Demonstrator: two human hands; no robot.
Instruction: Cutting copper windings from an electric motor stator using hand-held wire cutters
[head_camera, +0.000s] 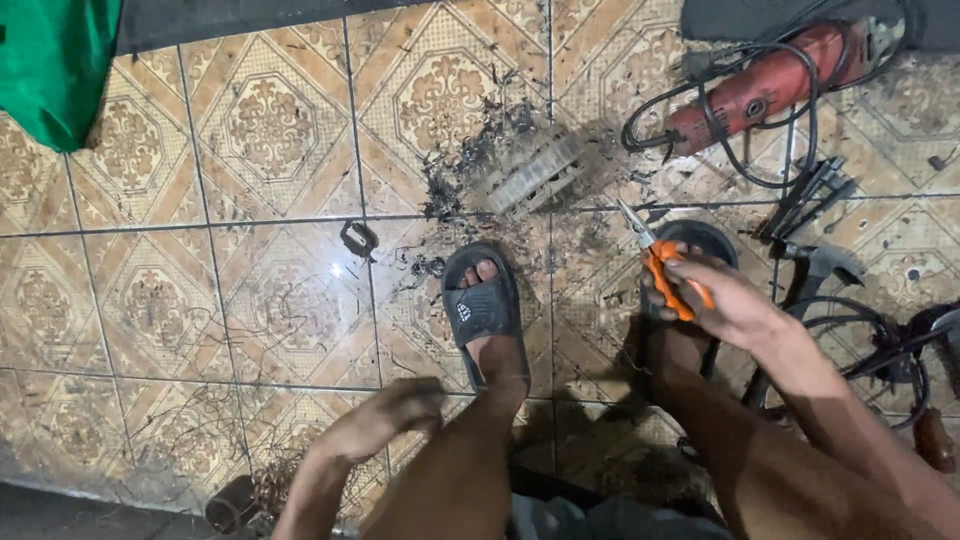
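While the person sits low over a patterned tile floor (250, 130), the slotted metal core (535, 170) lying on it serves as the landmark. Dark wire scraps and soot (455, 175) spread just left of the core and below it, down toward the left foot in a black sandal (482, 305). A small black bracket (358, 238) lies on the tiles left of and below the core. To the right of the core, a red angle grinder (765, 85) rests with its black cord (760, 160) looped around it; below that lie dark metal tools (805, 200) and a hammer head (825, 262).

Right of and below the core, the right hand (725, 300) is closed around orange-handled pliers (660, 260), their tip pointing up toward the core. The left hand (385, 415), well below the core beside the left shin, hangs with fingers loosely curled, holding nothing that can be made out.

Far left of the core, a green cloth (50, 60) covers the upper corner. Between cloth and core, the tiles lie mostly bare. Thin wire strands (230, 430) tangle near the lower left edge.
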